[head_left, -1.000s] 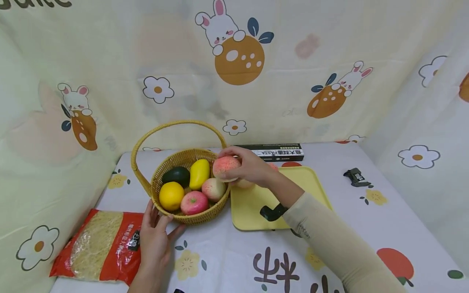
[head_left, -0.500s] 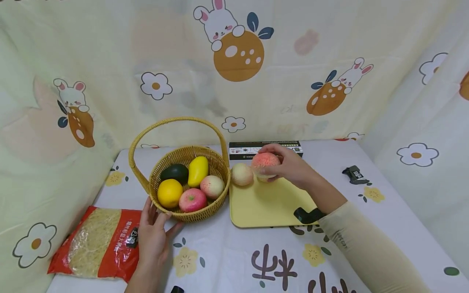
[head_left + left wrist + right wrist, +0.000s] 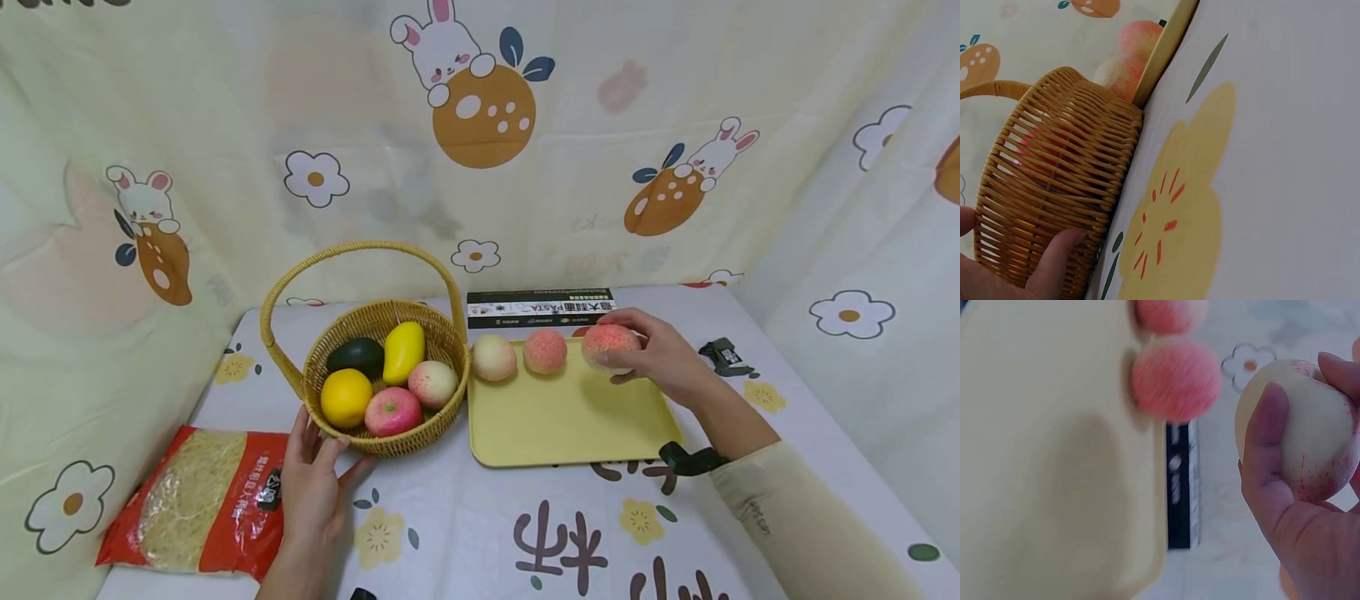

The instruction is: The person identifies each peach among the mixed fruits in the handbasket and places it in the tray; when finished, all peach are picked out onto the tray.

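Note:
My right hand [image 3: 667, 360] holds a pink-and-cream peach [image 3: 609, 340] over the back right of the yellow tray [image 3: 558, 429]. Thumb and fingers curve round this peach in the right wrist view, with the tray below to the left. A pale peach [image 3: 494, 358] and a pinker peach [image 3: 545, 352] sit along the tray's back edge. At the wicker basket's [image 3: 420, 437] front left side, my left hand [image 3: 315, 479] grips the weave. Inside the basket lie a yellow mango [image 3: 404, 353], a dark green avocado-like fruit [image 3: 356, 357], an orange [image 3: 347, 398], a pink apple [image 3: 393, 412] and another peach [image 3: 432, 384].
A red bag of pasta [image 3: 197, 500] lies to the left of my left hand. Behind the tray is a black pasta box [image 3: 540, 308]. A small black packet [image 3: 725, 357] lies at the right. The basket's tall handle [image 3: 360, 247] arches over its back.
My right hand has carried a peach from above the basket rightward across the tray, uncovering the two peaches at its back edge. The left hand stays at the basket.

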Motion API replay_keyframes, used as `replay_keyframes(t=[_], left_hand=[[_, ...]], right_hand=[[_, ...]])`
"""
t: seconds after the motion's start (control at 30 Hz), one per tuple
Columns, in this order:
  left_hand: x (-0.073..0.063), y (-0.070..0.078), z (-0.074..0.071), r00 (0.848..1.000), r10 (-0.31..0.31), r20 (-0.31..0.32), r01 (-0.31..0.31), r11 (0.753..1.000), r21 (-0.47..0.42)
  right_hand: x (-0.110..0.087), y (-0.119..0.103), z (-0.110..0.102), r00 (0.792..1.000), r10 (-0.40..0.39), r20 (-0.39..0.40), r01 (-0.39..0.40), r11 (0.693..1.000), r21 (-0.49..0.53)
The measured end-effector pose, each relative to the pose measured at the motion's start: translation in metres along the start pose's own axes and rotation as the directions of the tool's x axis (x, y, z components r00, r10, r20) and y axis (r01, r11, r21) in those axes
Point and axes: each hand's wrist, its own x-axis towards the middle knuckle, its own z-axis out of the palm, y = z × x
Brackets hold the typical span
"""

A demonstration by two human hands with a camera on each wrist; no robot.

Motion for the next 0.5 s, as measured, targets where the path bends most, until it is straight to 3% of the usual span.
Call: replay_keyframes(t=[0.17, 0.5], left_hand=[[0.000, 0.000, 0.000, 1.000, 0.001, 0.001, -0.001, 1.000, 0.004], [0.001, 0.001, 0.000, 1.000, -0.012, -0.009, 0.012, 1.000, 0.004]], right_hand=[[-0.004, 0.016, -0.012, 0.998, 0.041, -0.041, -0.041, 0.999, -0.003], [0.004, 0.038, -0.027, 0.996, 0.049, -0.072, -0.047, 0.999, 0.028]])
